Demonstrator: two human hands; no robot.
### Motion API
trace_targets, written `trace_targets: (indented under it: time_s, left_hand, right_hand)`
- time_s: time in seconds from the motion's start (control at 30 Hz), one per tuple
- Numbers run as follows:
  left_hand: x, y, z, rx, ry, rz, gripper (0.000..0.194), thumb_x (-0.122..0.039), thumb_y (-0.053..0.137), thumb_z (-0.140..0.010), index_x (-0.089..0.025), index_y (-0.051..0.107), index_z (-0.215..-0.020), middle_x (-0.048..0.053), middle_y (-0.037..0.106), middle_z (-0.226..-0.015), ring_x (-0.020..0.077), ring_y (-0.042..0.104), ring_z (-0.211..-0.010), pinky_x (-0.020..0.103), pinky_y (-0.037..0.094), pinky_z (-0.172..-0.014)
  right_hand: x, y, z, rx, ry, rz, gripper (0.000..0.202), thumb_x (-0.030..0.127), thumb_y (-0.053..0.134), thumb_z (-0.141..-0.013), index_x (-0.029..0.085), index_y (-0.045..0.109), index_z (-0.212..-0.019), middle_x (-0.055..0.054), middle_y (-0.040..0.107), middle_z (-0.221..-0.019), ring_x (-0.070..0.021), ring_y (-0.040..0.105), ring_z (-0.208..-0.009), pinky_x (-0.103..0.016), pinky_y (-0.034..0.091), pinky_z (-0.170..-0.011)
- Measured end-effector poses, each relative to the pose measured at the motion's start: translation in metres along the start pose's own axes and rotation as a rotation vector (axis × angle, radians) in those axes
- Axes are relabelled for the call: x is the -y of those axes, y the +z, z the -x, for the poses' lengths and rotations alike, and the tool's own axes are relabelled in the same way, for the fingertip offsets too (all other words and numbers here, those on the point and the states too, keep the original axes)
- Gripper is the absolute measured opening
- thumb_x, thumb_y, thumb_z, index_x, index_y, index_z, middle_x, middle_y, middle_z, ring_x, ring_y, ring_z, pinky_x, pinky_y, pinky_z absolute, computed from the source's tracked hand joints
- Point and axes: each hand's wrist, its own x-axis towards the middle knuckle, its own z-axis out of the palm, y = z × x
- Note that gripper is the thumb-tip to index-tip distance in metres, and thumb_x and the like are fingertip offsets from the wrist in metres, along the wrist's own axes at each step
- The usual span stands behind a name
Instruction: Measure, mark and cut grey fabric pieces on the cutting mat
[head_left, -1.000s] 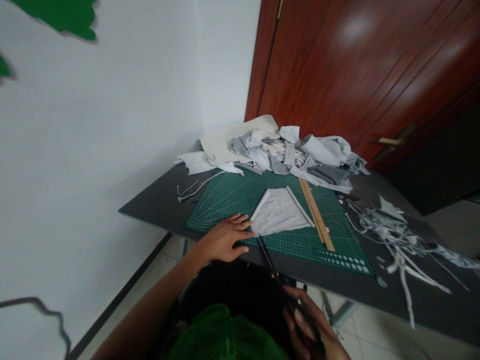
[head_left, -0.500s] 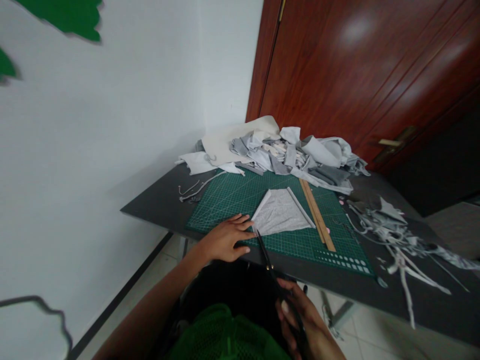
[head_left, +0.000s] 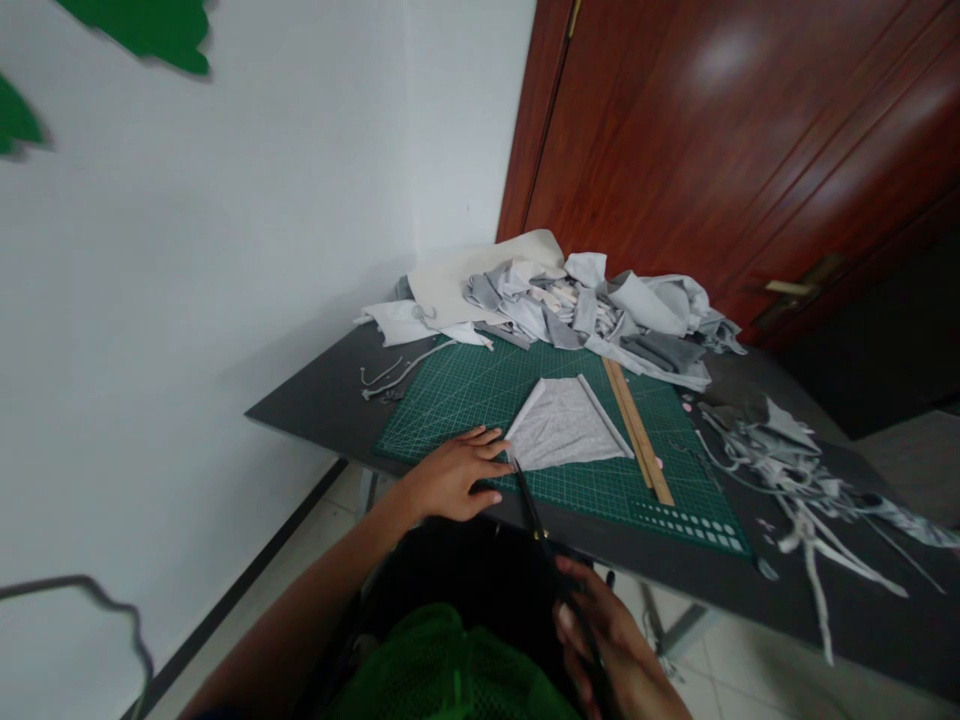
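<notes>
- Far left, a grey cord (head_left: pixel 405 372) curves over the dark tabletop (head_left: pixel 315 412), beside the green cutting mat (head_left: pixel 446 395).
- The left hand (head_left: pixel 461 475) lies palm down at the mat's near edge, fingers loosely spread and gripping nothing; its fingertips reach the left corner of the grey cloth piece (head_left: pixel 570 425).
- Black scissors (head_left: pixel 541 534) slant up to that same corner, tips at the cloth's lower edge.
- The cloth piece lies on the mat, slightly wrinkled, in front of a fabric heap (head_left: pixel 656 300).
- The right hand (head_left: pixel 604 635) is below the tabletop's near edge — fingers closed around the scissors' handles.
- Wooden strips (head_left: pixel 636 430) lie just right of the cloth.
- Far right, tangled scraps (head_left: pixel 780 455) trail across the tabletop.
</notes>
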Motion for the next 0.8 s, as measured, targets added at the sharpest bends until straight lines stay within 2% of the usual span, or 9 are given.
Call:
trace_targets:
  time_s: [0.23,0.4,0.67,0.8]
  left_hand:
    - [0.0008,0.0011,0.0005,0.002,0.004,0.019,0.049,-0.039,0.070,-0.089,-0.027,0.066,-0.137,0.010,0.053,-0.154,0.0337,0.040,-0.149,0.056,0.027,-0.126]
    - [0.0013,0.0023,0.0011,0.000,0.002,0.007,0.049,-0.039,0.071,-0.089,-0.028,0.066,-0.136,0.009,0.054,-0.154,0.0333,0.040,-0.149,0.055,0.026,-0.126]
    - [0.0012,0.0027,0.0008,-0.012,0.004,0.024,0.049,-0.039,0.070,-0.089,-0.027,0.067,-0.136,0.010,0.055,-0.153,0.0348,0.040,-0.149,0.056,0.028,-0.125]
    - [0.0008,0.0019,0.0009,-0.014,0.002,0.029,0.048,-0.040,0.070,-0.089,-0.027,0.067,-0.135,0.010,0.054,-0.154,0.0354,0.040,-0.149,0.057,0.029,-0.124]
  right_hand:
    - [-0.0077,-0.0041,-0.0013,0.015,-0.044,0.028,0.080,0.068,0.077,-0.077,0.026,0.051,-0.140,0.004,0.058,-0.075,-0.0036,0.038,-0.043,-0.014,0.029,-0.035]
    - [-0.0083,-0.0040,-0.0001,-0.027,-0.011,0.038,0.077,0.067,0.079,-0.077,0.027,0.054,-0.139,0.005,0.055,-0.070,-0.0040,0.039,-0.044,-0.014,0.028,-0.038]
    - [-0.0060,0.0012,0.0022,-0.059,-0.051,0.052,0.076,0.066,0.079,-0.077,0.027,0.055,-0.137,0.001,0.064,-0.080,-0.0021,0.037,-0.041,-0.015,0.026,-0.038]
    - [-0.0087,-0.0048,-0.0011,-0.026,-0.046,0.050,0.077,0.063,0.080,-0.077,0.026,0.054,-0.138,0.003,0.061,-0.073,-0.0029,0.038,-0.040,-0.016,0.025,-0.037]
